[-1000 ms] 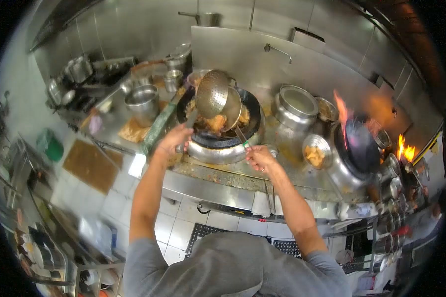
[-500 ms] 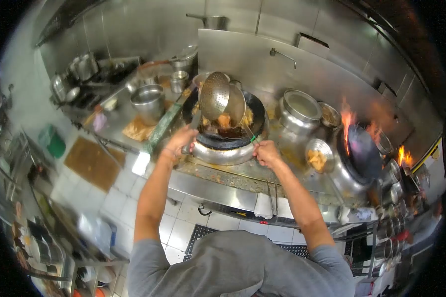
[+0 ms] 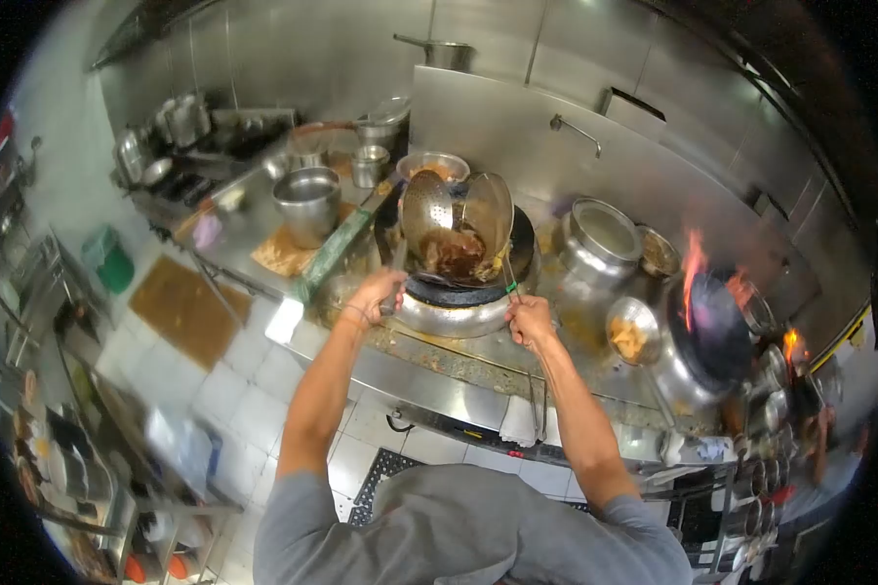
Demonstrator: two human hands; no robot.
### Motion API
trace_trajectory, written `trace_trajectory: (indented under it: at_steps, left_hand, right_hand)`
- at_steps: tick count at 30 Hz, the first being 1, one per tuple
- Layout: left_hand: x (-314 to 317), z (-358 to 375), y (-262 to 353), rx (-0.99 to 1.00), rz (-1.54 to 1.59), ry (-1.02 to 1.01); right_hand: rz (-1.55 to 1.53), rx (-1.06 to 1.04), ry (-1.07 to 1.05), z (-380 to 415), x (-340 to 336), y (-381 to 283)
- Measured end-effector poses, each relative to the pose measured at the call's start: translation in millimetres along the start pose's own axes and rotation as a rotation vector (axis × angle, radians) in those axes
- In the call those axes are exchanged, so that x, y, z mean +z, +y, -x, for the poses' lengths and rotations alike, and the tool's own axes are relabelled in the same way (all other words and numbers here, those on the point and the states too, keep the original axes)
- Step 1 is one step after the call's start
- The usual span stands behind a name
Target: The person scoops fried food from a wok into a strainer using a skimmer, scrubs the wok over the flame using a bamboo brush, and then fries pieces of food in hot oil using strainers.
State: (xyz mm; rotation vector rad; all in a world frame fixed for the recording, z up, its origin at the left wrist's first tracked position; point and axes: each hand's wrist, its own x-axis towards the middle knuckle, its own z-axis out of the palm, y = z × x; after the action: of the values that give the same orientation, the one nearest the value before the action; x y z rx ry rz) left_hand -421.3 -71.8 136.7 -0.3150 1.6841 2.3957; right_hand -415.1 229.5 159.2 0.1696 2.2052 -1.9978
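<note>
My left hand (image 3: 376, 295) is closed round the handle of a round perforated skimmer (image 3: 425, 207), its holed bowl tilted up over the wok. In my right hand (image 3: 530, 320) is the thin handle of a mesh strainer (image 3: 492, 207), marked by a green band. The strainer's bowl stands tilted beside the skimmer. Dark brown food pieces (image 3: 456, 255) sit between the two bowls. Below them is a black wok (image 3: 525, 249) in a silvery metal ring (image 3: 458, 320); most of its inside is hidden by the tools.
A steel bowl of food (image 3: 434, 166) stands behind the wok, and a steel pot (image 3: 307, 207) at left. To the right are a large pot (image 3: 600, 234), a strainer bowl of yellowish pieces (image 3: 630, 331) and a second wok (image 3: 724, 317) with flames (image 3: 693, 273) beside it.
The mesh strainer has come out from behind the skimmer and now stands beside it. Dark food is now gathered between them, above the wok. The view has shifted slightly.
</note>
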Motion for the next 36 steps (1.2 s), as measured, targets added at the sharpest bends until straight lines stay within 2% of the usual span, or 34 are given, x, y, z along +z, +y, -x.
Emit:
trace_trajectory:
  at_steps: [1, 3, 4, 5, 7, 9, 12, 18, 21, 24, 27, 29, 32, 35, 36]
  left_hand:
    - [-3, -2, 1, -0.007, -0.009, -0.006]
    - [-6, -2, 1, 0.072, -0.169, 0.035]
    - [-3, -4, 3, 0.059, -0.226, 0.090]
    - [-2, -4, 1, 0.053, -0.227, 0.086]
    - [3, -5, 0, 0.215, -0.311, 0.134]
    - [9, -4, 4, 0.250, -0.367, 0.167]
    - [6, -4, 14, 0.408, -0.399, 0.195]
    - [-8, 8, 32, 0.378, -0.327, 0.257]
    - [-20, 19, 31, 0.390, -0.305, 0.272]
    - [-28, 40, 31, 0.361, -0.286, 0.273]
    - [-37, 56, 30, 0.305, -0.274, 0.284]
    - [-38, 67, 33, 0.283, -0.277, 0.281]
    - [-40, 86, 32, 0.310, -0.178, 0.234]
    - [-45, 113, 22, 0.352, -0.024, 0.239]
    - [-52, 117, 15, 0.349, -0.026, 0.233]
  right_hand:
    - [-0.008, 0.005, 0.009, -2, -6, 2]
    - [-0.290, 0.057, -0.096, 0, -20, 6]
    - [-0.335, 0.073, -0.127, 6, -26, 4]
    - [-0.335, 0.077, -0.122, 11, -29, 2]
    - [-0.246, 0.092, -0.136, 25, -30, -7]
    - [-0.217, 0.072, -0.136, 38, -23, -16]
    - [-0.195, 0.052, -0.157, 41, -12, -13]
    - [-0.254, 0.059, -0.316, 40, -4, -13]
    - [-0.208, 0.037, -0.292, 49, 2, -7]
    - [-0.032, -0.152, -0.088, 47, 0, -2]
    - [0.043, -0.123, -0.177, 43, -15, -8]
    - [0.096, -0.079, -0.164, 48, -11, -12]
    - [0.405, -0.271, -0.126, 32, 0, 22]
    - [0.379, -0.257, -0.104, 40, 2, 21]
    - [0.439, -0.349, -0.074, 45, -3, 15]
